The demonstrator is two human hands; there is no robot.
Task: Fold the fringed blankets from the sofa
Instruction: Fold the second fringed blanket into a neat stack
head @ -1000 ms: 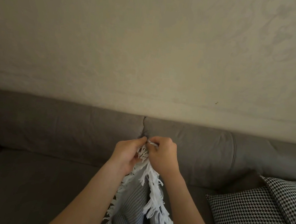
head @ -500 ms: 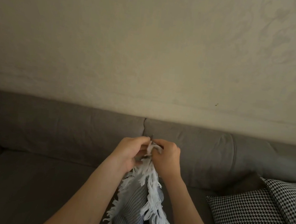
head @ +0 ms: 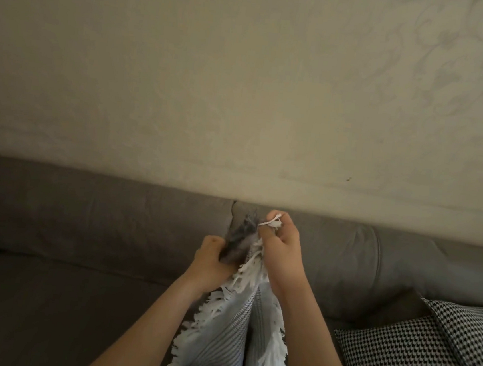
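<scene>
Pinching fringed blanket [head: 217,344] top: left hand [head: 211,264], right hand [head: 279,246]; rest hanging below.

The blanket [head: 226,339] was pale blue-white, ruled with fine dark stripes running along its length, and its fringe [head: 271,353] was plain white. Near the top, a blurred part of the cloth looked dark grey. The sofa [head: 80,225] was a plain, flat grey-brown. At the right, the front cushion [head: 394,365] and the back cushion [head: 477,336] both carried a small black-and-white houndstooth-like check. The wall [head: 215,75] was creamy beige, with a faint tone-on-tone floral scroll at its upper right and one small dark speck [head: 348,179].
</scene>
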